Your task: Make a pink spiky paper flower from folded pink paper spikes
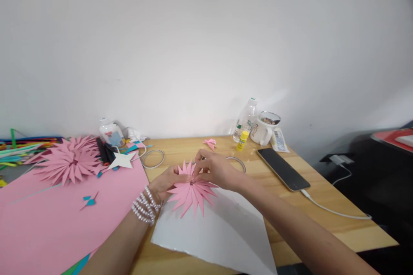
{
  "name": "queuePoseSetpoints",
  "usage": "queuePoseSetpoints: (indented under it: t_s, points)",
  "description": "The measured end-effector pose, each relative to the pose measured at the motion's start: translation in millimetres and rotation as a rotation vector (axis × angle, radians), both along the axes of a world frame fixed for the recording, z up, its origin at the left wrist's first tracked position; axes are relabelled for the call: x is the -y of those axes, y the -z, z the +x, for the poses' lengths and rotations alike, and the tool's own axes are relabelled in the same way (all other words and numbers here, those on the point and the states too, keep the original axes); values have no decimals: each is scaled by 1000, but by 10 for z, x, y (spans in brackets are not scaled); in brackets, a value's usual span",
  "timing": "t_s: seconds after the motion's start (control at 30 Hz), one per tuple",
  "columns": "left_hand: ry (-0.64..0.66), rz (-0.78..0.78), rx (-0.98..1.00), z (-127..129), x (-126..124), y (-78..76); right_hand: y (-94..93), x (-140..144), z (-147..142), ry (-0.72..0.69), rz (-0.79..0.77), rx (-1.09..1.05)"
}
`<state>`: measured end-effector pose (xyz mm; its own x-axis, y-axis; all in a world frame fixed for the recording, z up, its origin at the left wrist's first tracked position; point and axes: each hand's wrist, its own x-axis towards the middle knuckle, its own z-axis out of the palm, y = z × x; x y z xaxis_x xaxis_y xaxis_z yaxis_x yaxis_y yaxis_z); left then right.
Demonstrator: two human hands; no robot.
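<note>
A pink folded-paper flower with many pointed petals is held up over a white sheet. My left hand, with a pearl bracelet wound around the wrist, grips the flower's left edge, its thumb reaching toward the centre. From the upper right, my right hand pinches the flower near its middle, fingertips close to the left thumb. The exact spot under the right fingertips is hidden. A larger pink paper flower lies at the left on pink paper.
Behind my hands stand a yellow glue stick, a plastic bottle and a white mug. A phone with a white cable lies at the right. At the left are a white paper star, a white bottle and metal rings.
</note>
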<state>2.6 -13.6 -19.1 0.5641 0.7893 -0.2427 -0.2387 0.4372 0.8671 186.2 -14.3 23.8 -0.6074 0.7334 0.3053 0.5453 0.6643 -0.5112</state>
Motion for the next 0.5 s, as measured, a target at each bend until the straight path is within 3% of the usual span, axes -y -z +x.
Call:
queuePoseSetpoints:
  t_s: [0.2, 0.5]
  points:
    - [-31, -23, 6, 0, 16, -57, 46, -11, 29, -37, 50, -86]
    - [3, -14, -52, 18, 34, -54, -48, -11, 62, -179, 95, 41]
